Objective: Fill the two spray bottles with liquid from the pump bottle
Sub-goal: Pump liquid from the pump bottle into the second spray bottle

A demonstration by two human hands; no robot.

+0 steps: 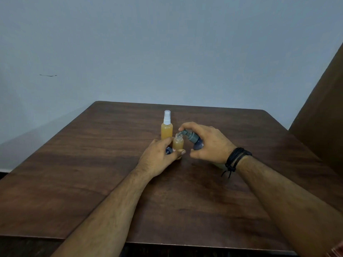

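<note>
2 spray bottles of amber liquid, pump bottle spout over open one

Looks like a plain room indoors, could be a home or a small office, can't really tell which. There's just a dark wood-grain table pushed against a bare pale blue-grey wall, plus a brown panel at the right.
</note>
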